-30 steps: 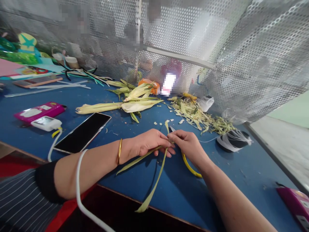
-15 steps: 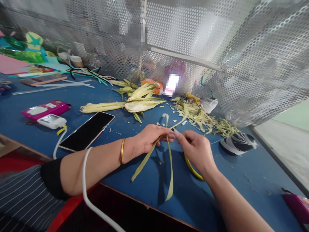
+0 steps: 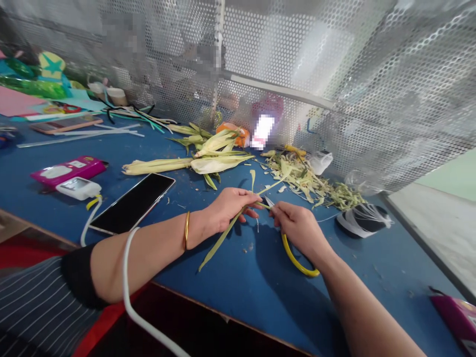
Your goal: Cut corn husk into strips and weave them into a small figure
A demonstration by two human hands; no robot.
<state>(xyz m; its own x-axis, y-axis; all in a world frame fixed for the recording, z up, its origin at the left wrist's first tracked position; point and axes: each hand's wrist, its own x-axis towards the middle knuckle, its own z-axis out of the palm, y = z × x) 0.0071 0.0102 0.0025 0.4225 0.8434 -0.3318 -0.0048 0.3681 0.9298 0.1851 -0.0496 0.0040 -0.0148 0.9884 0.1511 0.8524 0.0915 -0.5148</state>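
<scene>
Head view: a person's two bare hands meet near the middle of the frame, over a blue table [image 3: 126, 146]. The left hand [image 3: 232, 208] is pinched closed on narrow pale-green strips [image 3: 220, 245], just left of centre. The right hand [image 3: 299, 223] is curled round yellow-handled scissors [image 3: 304, 271], blade tip pointing up and left; its fingertips meet a strip stretched across from the left hand, though how firmly they pinch it I cannot tell.

Half a second ago two strips hung below the left hand; now one does, towards lower centre, and another runs sideways between the hands. This suggests that the strips are being rearranged, with nothing looking finished.

Larger leaves [image 3: 223, 163] lie at upper centre, shredded scraps [image 3: 297, 181] right of them, and a black roll of white thread [image 3: 362, 220] at right.
</scene>
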